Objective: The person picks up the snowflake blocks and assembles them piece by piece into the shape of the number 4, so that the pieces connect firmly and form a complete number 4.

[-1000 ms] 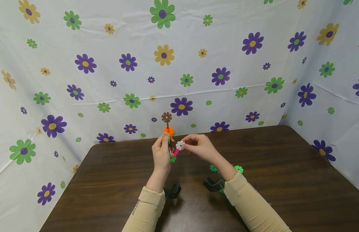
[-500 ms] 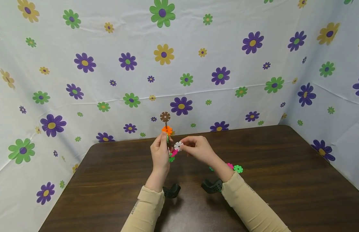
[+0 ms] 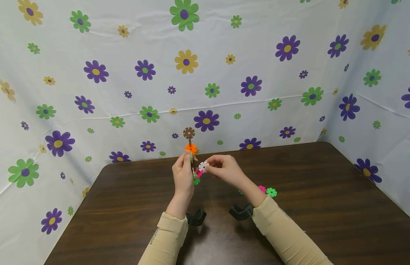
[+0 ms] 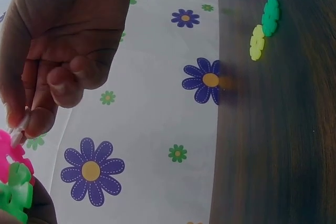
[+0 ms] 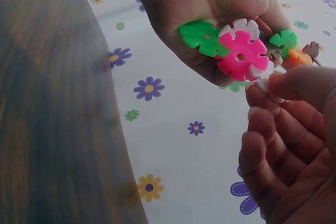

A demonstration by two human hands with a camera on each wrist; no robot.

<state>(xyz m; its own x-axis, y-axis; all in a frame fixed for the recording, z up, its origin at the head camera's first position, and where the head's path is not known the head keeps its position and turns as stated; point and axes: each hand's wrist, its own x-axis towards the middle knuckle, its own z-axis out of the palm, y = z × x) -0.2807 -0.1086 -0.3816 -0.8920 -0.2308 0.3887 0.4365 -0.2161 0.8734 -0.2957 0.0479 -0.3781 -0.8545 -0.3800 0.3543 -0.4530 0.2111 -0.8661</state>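
Upright in my left hand (image 3: pixel 183 176) is a chain of slotted plastic flower discs. A brown disc (image 3: pixel 188 133) tops it, with an orange disc (image 3: pixel 191 148) just below. Lower down come a green disc (image 5: pixel 202 39) and a pink disc (image 5: pixel 243 51), partly covering a pale one. My right hand (image 3: pixel 226 169) pinches a white disc (image 3: pixel 203 166) between thumb and fingers, at the pink disc's edge. Whether its slot is seated in the pink one cannot be told. The left fingers hide the chain's middle.
On the brown table (image 3: pixel 135 213), near the right forearm, lie a green disc (image 3: pixel 271 192) and a pink disc (image 3: pixel 261 189); the arm covers others. The left wrist view shows a yellow disc (image 4: pixel 257 42) in a row there. Behind the table hangs a flowered sheet (image 3: pixel 205 81).
The white disc has shifted slightly left and down against the pink one, with the right hand. The left hand and chain have drifted slightly left. A pink disc on the table is more exposed.
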